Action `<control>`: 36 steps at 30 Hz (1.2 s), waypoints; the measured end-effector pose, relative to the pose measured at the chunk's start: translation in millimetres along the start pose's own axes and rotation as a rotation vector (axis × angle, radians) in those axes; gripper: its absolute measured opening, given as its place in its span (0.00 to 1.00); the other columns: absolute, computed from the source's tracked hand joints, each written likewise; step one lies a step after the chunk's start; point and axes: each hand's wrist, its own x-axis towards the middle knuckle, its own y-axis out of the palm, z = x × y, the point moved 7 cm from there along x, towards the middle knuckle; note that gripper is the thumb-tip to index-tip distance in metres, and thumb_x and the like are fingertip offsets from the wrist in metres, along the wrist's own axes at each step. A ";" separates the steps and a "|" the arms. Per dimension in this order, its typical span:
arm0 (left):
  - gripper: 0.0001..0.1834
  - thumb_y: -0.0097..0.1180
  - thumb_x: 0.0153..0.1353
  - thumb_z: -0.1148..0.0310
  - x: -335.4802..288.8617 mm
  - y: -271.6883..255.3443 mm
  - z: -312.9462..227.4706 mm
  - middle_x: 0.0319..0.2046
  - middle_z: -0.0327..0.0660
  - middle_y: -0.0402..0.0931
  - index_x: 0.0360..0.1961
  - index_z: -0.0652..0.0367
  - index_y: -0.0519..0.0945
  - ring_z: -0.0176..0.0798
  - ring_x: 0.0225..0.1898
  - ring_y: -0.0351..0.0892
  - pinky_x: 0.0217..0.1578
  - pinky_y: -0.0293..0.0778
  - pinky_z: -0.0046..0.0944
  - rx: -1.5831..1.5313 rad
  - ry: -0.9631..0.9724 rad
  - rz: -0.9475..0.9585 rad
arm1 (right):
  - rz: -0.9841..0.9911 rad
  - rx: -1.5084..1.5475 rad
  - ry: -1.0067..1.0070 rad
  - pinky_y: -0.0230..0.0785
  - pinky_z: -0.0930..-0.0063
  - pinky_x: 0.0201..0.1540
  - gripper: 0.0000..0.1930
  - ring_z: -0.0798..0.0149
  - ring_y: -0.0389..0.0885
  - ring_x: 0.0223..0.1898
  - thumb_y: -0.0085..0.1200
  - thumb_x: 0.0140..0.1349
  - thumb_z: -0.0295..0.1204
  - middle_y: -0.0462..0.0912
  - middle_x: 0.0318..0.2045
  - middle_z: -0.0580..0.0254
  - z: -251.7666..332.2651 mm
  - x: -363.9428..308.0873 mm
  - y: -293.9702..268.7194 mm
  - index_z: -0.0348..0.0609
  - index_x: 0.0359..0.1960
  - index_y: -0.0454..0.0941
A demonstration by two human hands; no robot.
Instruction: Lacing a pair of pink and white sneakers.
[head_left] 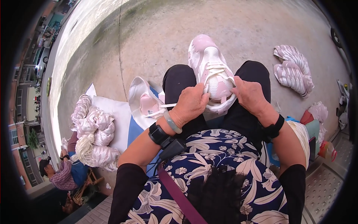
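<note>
A pink and white sneaker (pixel 209 56) rests between my knees, its toe pointing away from me. White shoelace (pixel 217 66) crosses over its tongue. My left hand (pixel 191 100) pinches the lace at the left side of the opening. A loose length of lace trails leftward beneath that hand. On the opposite side, my right hand (pixel 249 94) has its thumb and finger closed on the lace at the opening's right edge. Beside my left knee lies another white and pink shoe (pixel 146 103), partly covered by my left forearm.
Several tied pink and white bundles (pixel 99 128) lie at left near a white sheet (pixel 112 112). More bundles (pixel 294 71) sit on the concrete floor (pixel 156 33) at right. A perforated metal surface (pixel 324 190) is at lower right. Another person (pixel 63 175) sits at far left.
</note>
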 end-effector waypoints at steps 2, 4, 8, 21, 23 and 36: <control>0.09 0.53 0.56 0.72 2.4 4.2 -1.7 0.20 0.58 0.71 0.32 0.67 0.70 0.62 0.26 0.73 0.24 0.68 0.48 -0.003 0.006 -0.006 | 0.011 -0.043 0.009 0.68 0.61 0.26 0.12 0.51 0.79 0.25 0.54 0.56 0.33 0.78 0.21 0.54 -6.3 3.8 -0.6 0.40 0.35 0.67; 0.08 0.53 0.56 0.72 1.3 7.2 -4.2 0.21 0.59 0.71 0.32 0.67 0.70 0.63 0.26 0.73 0.25 0.67 0.49 -0.012 -0.018 0.003 | 0.044 -0.057 0.031 0.69 0.61 0.26 0.12 0.51 0.79 0.26 0.54 0.56 0.33 0.78 0.22 0.54 -8.9 3.2 -0.4 0.40 0.35 0.67; 0.09 0.52 0.56 0.72 -0.1 7.8 -0.4 0.21 0.58 0.72 0.34 0.67 0.71 0.61 0.26 0.73 0.25 0.68 0.48 -0.005 -0.016 0.023 | 0.049 -0.055 0.054 0.68 0.60 0.26 0.12 0.50 0.79 0.26 0.54 0.57 0.34 0.78 0.21 0.53 -6.2 -4.3 3.0 0.41 0.36 0.67; 0.02 0.52 0.55 0.72 17.2 -71.6 3.2 0.21 0.47 0.74 0.28 0.58 0.74 0.52 0.24 0.75 0.23 0.69 0.43 0.487 0.221 -0.117 | -0.234 0.163 0.001 0.67 0.61 0.27 0.04 0.49 0.76 0.27 0.53 0.56 0.26 0.77 0.26 0.55 -16.1 -4.0 -47.1 0.44 0.33 0.74; 0.01 0.52 0.54 0.73 13.6 -72.0 0.9 0.20 0.46 0.72 0.28 0.57 0.73 0.51 0.23 0.75 0.22 0.68 0.44 0.547 0.265 -0.125 | -0.227 0.075 -0.002 0.67 0.61 0.26 0.04 0.50 0.76 0.27 0.52 0.55 0.25 0.77 0.24 0.55 -16.1 -1.9 -53.7 0.44 0.33 0.74; 0.03 0.49 0.51 0.77 -14.3 -66.3 17.3 0.17 0.42 0.68 0.25 0.56 0.70 0.47 0.21 0.74 0.20 0.68 0.44 0.596 0.227 -0.183 | -0.225 0.053 -0.028 0.68 0.63 0.26 0.08 0.51 0.77 0.27 0.50 0.55 0.22 0.77 0.24 0.56 -44.8 -21.0 -43.6 0.46 0.36 0.74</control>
